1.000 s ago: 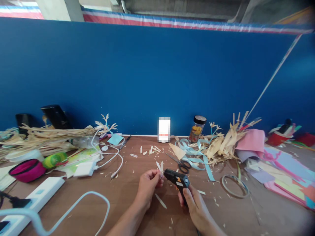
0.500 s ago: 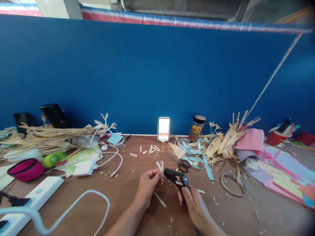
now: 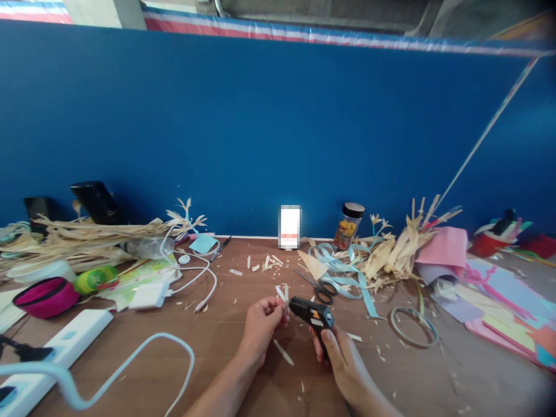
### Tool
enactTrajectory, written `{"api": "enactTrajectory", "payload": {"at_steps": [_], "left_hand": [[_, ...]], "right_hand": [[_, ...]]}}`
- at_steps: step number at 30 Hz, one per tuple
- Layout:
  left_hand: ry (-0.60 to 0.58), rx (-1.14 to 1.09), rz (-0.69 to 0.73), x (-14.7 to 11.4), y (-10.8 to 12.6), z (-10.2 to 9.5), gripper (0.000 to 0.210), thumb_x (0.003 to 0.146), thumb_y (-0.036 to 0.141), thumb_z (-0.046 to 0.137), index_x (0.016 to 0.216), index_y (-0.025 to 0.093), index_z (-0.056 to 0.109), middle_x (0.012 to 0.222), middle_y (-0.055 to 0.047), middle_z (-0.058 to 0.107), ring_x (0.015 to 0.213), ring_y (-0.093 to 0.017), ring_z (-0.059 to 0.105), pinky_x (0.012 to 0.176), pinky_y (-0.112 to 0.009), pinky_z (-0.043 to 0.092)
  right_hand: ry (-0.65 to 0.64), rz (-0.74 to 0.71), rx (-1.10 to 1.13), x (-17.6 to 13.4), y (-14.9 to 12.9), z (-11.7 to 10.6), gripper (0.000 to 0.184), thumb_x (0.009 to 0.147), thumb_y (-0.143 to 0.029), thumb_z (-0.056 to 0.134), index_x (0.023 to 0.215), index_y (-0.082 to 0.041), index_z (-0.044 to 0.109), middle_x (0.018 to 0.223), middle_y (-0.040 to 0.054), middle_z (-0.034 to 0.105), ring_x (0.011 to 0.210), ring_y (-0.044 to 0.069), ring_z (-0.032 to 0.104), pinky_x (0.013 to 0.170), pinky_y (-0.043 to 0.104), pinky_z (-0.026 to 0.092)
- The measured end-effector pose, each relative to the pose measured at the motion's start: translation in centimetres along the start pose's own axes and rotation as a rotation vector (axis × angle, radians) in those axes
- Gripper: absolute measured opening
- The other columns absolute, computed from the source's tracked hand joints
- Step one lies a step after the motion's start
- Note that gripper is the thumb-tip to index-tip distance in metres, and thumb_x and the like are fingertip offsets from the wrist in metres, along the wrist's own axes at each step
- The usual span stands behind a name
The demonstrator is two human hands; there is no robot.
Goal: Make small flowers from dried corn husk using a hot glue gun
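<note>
Low over the middle of the brown table, my left hand (image 3: 264,323) pinches a small bundle of pale husk strips (image 3: 283,293) between thumb and fingers, their tips pointing up. My right hand (image 3: 336,350) is wrapped round the handle of a black glue gun (image 3: 311,315). The gun's nozzle points left and meets or nearly meets the strips; whether glue is coming out I cannot see. A loose pale strip (image 3: 284,353) lies on the table just below my left hand. Beyond the gun rest black-handled scissors (image 3: 324,292).
Light blue ribbon (image 3: 367,296), a jar (image 3: 348,226) and dried husks (image 3: 391,255) lie at the back right, a tape ring (image 3: 413,327) nearer. On the left are a white power strip (image 3: 82,333), a looping cable (image 3: 190,353) and a pink pouch (image 3: 46,297). A blue partition (image 3: 243,127) stands behind.
Hardly anything differs. Both hands, the husk strips and the glue gun keep almost the same place; the view shifts very slightly.
</note>
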State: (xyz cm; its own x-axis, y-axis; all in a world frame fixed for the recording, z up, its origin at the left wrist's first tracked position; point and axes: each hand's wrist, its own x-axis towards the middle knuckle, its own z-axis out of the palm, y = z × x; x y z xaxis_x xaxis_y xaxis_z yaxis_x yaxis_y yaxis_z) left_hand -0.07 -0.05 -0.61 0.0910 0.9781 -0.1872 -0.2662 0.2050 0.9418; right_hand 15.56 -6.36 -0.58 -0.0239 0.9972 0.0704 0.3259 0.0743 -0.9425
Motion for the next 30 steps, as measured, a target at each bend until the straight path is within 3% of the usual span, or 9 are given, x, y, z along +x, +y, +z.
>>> {"api": "enactTrajectory", "payload": {"at_steps": [30], "left_hand": [[-0.006, 0.039, 0.015, -0.16, 0.18, 0.09, 0.026, 0.06, 0.037, 0.066, 0.066, 0.012, 0.063, 0.055, -0.002, 0.062, 0.048, -0.009, 0.052, 0.049, -0.018, 0.039]], "right_hand": [[0.012, 0.016, 0.003, 0.02, -0.31, -0.11, 0.039, 0.084, -0.045, 0.029, 0.073, -0.016, 0.052, 0.055, -0.0007, 0.05, 0.052, 0.013, 0.046, 0.051, 0.022, 0.034]]}}
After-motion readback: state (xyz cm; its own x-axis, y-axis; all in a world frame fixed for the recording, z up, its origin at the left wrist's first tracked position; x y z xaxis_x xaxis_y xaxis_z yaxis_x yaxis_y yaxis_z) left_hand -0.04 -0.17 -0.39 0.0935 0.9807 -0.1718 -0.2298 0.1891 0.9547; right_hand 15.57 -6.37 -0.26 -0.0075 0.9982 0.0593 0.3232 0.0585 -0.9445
